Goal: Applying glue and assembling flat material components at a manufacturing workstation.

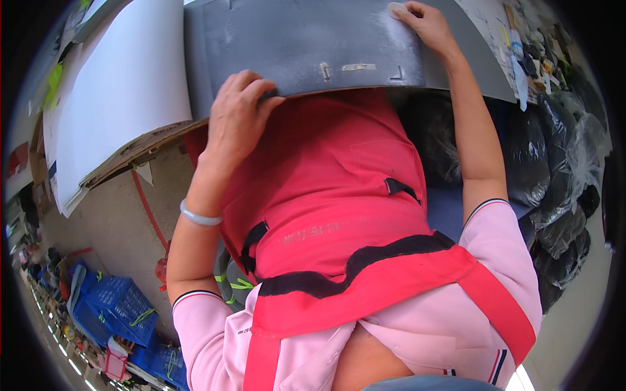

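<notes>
A dark grey sheet (280, 49) with white powdery smudges lies across the work surface in front of me. My right hand (427, 27) pinches a small whitish, rounded piece (396, 9) against its far right part, beside the heaviest white smudge. At the sheet's near edge, left of the middle, my left hand (238, 120) is closed with curled fingers. Something small and dark (268, 96) shows between its thumb and forefinger; I cannot make out what it is. Several small light marks or pieces (358, 67) show near the sheet's front edge.
A stack of large white sheets (130, 85) curves over the table's left side. Tools and scraps (535, 52) clutter the far right. Black plastic bags (554, 169) stand at the right, below the table. Blue plastic baskets (124, 306) sit on the floor at the lower left.
</notes>
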A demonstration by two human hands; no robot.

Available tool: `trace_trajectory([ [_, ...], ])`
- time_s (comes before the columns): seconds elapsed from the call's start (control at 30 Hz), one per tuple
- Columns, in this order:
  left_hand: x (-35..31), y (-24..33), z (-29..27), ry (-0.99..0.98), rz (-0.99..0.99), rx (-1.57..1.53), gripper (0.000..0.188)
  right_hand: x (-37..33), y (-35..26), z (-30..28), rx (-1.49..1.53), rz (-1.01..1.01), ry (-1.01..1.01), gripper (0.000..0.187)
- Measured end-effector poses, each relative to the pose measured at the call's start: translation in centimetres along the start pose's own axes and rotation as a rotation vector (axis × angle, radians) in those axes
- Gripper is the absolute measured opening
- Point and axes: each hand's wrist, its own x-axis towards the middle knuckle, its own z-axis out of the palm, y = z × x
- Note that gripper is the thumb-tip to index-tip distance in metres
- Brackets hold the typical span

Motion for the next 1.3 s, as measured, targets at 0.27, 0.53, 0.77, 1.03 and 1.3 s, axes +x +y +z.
trace_trajectory([
  [0.27, 7.0, 3.8, 8.7, 0.094, 0.153, -0.074, 0.011, 1.2, 3.1, -0.6, 0.168, -0.045, -0.128, 0.037],
  [0.53, 7.8, 3.8, 10.0, 0.185, 0.192, 0.164, 0.012, -3.4, 1.0, -1.2, 0.189, -0.109, 0.2, 0.03],
  [0.77, 7.6, 3.8, 10.3, 0.137, 0.086, 0.258, 0.032, -11.8, -3.4, -1.8, 0.128, -0.239, -0.125, 0.016],
  [1.03, 8.0, 3.9, 10.4, 0.14, 0.087, 0.235, 0.032, -12.5, -3.6, -1.4, -0.022, -0.302, -0.197, 0.013],
  [1.3, 7.5, 4.3, 10.1, 0.167, 0.104, 0.151, 0.03, -12.3, -3.0, -2.8, -0.11, -0.213, -0.234, 0.017],
])
